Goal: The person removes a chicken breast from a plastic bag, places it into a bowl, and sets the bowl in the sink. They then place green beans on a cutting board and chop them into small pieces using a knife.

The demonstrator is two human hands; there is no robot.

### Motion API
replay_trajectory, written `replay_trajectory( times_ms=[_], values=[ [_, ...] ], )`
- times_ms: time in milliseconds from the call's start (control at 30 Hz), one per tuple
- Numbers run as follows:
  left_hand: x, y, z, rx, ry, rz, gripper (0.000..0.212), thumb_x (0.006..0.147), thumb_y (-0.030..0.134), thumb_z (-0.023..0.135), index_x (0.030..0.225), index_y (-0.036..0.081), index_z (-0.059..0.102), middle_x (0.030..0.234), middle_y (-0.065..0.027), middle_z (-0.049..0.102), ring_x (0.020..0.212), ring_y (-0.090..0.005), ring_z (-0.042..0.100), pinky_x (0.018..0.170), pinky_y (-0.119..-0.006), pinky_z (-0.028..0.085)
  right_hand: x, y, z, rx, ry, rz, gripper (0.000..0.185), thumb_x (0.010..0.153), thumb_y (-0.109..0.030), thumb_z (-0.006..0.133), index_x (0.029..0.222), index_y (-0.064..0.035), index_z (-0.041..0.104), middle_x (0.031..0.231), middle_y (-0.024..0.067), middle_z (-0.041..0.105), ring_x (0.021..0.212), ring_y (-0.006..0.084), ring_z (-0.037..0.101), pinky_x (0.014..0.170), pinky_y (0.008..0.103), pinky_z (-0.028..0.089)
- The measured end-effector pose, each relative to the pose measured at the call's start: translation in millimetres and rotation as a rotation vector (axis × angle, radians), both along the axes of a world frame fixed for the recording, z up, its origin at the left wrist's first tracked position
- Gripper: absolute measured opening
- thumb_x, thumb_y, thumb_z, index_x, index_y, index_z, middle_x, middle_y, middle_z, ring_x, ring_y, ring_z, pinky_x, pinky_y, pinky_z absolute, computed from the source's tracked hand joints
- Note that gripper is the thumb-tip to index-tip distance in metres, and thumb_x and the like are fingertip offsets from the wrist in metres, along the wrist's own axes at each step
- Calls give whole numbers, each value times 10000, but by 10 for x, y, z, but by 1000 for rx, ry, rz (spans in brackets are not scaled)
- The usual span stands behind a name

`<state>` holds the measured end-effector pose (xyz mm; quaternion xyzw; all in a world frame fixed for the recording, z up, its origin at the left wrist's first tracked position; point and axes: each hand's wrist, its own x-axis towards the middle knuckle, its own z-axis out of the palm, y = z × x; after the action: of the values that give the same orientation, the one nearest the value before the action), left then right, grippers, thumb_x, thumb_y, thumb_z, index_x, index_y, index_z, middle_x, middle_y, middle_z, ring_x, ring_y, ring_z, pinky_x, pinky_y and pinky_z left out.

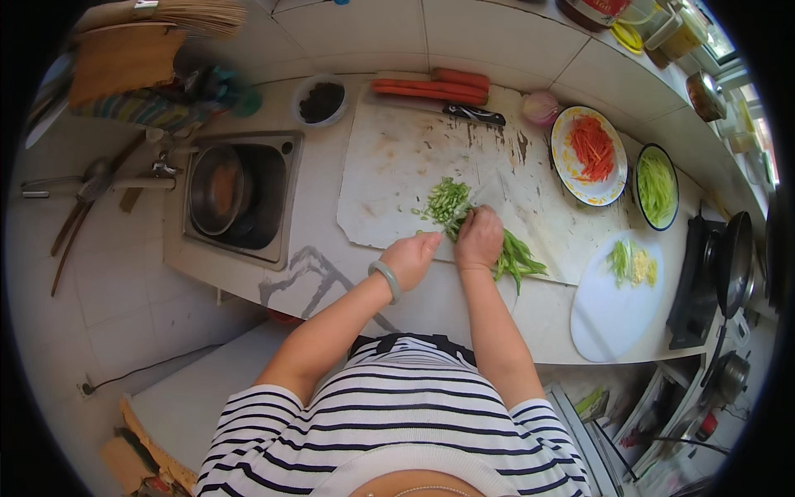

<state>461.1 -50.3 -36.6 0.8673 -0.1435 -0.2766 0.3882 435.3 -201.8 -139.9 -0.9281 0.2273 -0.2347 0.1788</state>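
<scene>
My left hand (pixel 410 259), with a pale green bangle at its wrist, grips a knife whose handle is hidden in the fist. The blurred knife blade (pixel 477 194) slants away to the upper right, beside my right hand. My right hand (pixel 479 239) presses a bunch of green beans (pixel 517 253) onto the worn white cutting board (pixel 397 155); their uncut ends stick out toward the board's near edge. Just beyond my hands lies a pile of chopped green bean pieces (pixel 447 200), with a few bits scattered to its left.
Carrots (pixel 428 91), a black-handled knife (pixel 474 114) and a purple onion (pixel 541 109) lie along the back. Rightward are carrot shreds in an enamel dish (pixel 562 143), a bowl of green shreds (pixel 657 189) and a white oval board (pixel 612 329). A sink (pixel 292 186) holding a pan is left.
</scene>
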Motion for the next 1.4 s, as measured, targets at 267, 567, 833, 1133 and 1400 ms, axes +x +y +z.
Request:
replay_trajectory(
  times_ms=[267, 567, 833, 1133, 1400],
  values=[
    [-35, 10, 329, 237, 137, -193, 483, 1003, 397, 322, 1083, 22, 615, 944, -250, 650, 902, -431, 599, 804, -488, 467, -66, 41, 45, 33, 83, -25, 167, 767, -101, 608, 911, -61, 533, 1058, 102, 611, 898, 316, 563, 781, 416, 462],
    [88, 34, -190, 129, 86, -110, 498, 997, 409, 335, 1019, 7, 628, 949, -259, 647, 921, -445, 595, 818, -494, 469, -36, -9, 21, -34, 12, 27, 124, 771, -91, 583, 871, -63, 515, 1023, 101, 599, 861, 308, 553, 768, 404, 459],
    [-40, -39, 331, 295, 47, -251, 493, 1002, 391, 321, 1010, 9, 632, 976, -275, 631, 950, -460, 571, 831, -518, 442, -129, -79, 1, 137, 23, -7, 181, 748, -72, 567, 924, -48, 535, 996, 134, 585, 908, 323, 546, 797, 413, 458],
    [51, -112, -401, 142, -75, -182, 508, 1006, 381, 332, 925, -41, 601, 808, -256, 639, 785, -456, 593, 712, -497, 464, -149, -52, 64, 33, -55, 10, 205, 749, -102, 548, 945, -45, 530, 1038, 128, 564, 911, 294, 539, 818, 375, 465],
    [116, 212, -530, 137, -25, -206, 544, 1016, 426, 314, 840, -15, 578, 516, -126, 502, 420, -238, 521, 418, -364, 404, -141, -12, -29, 50, -89, -58, 168, 785, -134, 519, 935, -59, 527, 1036, 113, 552, 943, 274, 528, 853, 350, 458]
  ],
)
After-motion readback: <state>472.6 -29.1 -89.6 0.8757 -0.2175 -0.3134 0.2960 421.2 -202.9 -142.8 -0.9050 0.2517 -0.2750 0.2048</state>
